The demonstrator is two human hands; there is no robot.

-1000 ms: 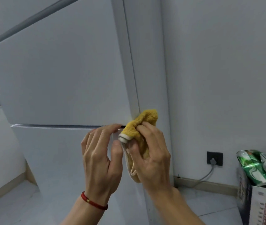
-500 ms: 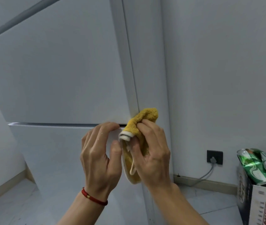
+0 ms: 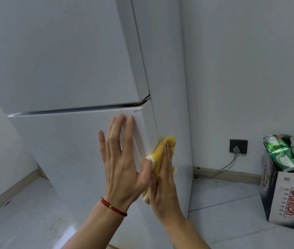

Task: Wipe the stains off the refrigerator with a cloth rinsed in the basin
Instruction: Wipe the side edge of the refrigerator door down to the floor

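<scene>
both hands [image 3: 123, 166] now lower, flat, right hand [image 3: 164, 184] pressing cloth [image 3: 162, 150] on refrigerator [image 3: 70, 69]

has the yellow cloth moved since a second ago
Yes. The yellow cloth was up at the seam between the doors; now it sits lower on the refrigerator's right edge, under the right hand.

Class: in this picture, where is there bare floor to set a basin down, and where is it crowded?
Bare floor lies between the refrigerator side and the box of cans; more lies left of the refrigerator. It is crowded at the door corner, where the left hand and right hand press the cloth.
</scene>
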